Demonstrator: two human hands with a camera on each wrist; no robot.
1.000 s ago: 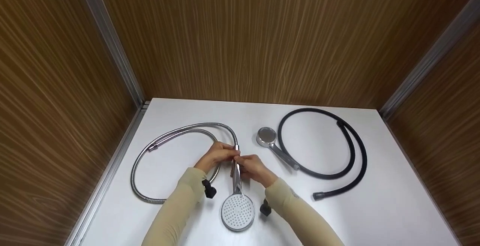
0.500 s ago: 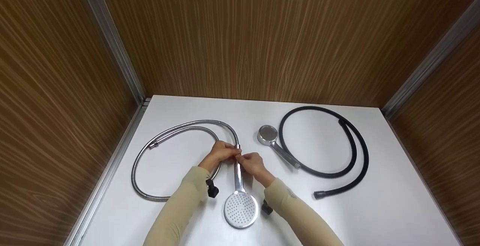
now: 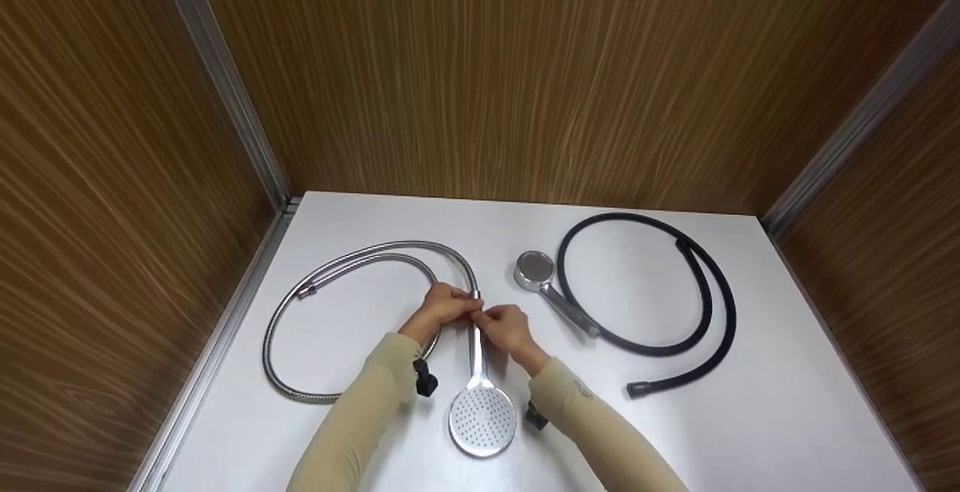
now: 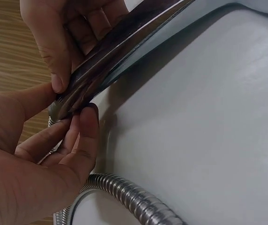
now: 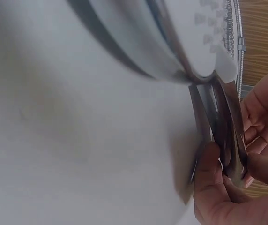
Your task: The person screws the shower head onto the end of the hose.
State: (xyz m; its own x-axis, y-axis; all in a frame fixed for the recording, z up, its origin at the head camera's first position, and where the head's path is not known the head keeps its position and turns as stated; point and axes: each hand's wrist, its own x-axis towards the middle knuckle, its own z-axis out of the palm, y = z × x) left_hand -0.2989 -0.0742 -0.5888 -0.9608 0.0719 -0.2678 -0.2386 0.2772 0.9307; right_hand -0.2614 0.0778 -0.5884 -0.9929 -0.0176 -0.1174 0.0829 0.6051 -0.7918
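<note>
In the head view a chrome shower head (image 3: 482,421) lies face up near the front, its handle pointing away from me. My left hand (image 3: 445,305) pinches the far end of that handle, where a silver metal hose (image 3: 409,244) joins it. My right hand (image 3: 505,327) grips the handle just below, fingertips close to the left thumb. In the left wrist view, thumb and fingers of the left hand (image 4: 45,145) close round the joint. The right wrist view has the right hand (image 5: 232,187) pinching the handle (image 5: 227,126) near its tip. The fingers partly hide the joint.
A smaller shower head (image 3: 535,270) with a grey handle lies right of the hands. Beside it a black hose (image 3: 726,312) is looped on the white table (image 3: 787,372). The silver hose's free end (image 3: 306,291) lies at left. Wood-grain panels (image 3: 480,79) enclose the table.
The shower head has shifted slightly to the right. Right-hand fingers that showed left of the handle are now out of sight. The last half second shows almost no movement.
</note>
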